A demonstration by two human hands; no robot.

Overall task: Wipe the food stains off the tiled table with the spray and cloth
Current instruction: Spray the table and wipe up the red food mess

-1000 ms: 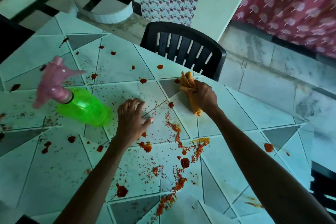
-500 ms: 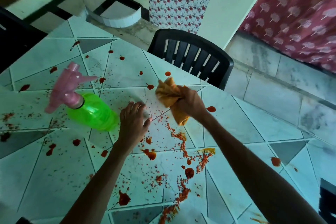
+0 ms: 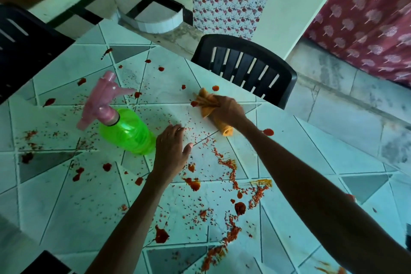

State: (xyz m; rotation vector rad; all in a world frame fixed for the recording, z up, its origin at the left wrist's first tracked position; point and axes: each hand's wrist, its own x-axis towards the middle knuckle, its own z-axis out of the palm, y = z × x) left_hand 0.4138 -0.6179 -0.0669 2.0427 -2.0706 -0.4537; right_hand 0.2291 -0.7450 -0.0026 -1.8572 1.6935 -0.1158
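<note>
Sliding away from the body since half a second ago, the right hand [image 3: 228, 110] has carried the cloth [image 3: 208, 104] back out toward the far edge of the tiled table [image 3: 66, 196], so the gap to the left hand [image 3: 170, 155] is wider than it was. The fingers are curled round the bunched orange cloth, which presses on the tiles; one end sticks out past the knuckles and the other pokes out under the wrist. Its far end touches a red blob [image 3: 194, 103].

The left hand has stayed where it was, palm down on the tiles with fingers relaxed and thumb out, holding nothing. It lies just beside the spray bottle [image 3: 127, 132], which has not moved.

That bottle stands to the left of both hands, green body and pink trigger head [image 3: 104, 98] (how much liquid is inside cannot be told).

Food stains [image 3: 240, 208] lie scattered between and below the arms. A black chair [image 3: 244, 66] stands at the far edge, just beyond the cloth.
</note>
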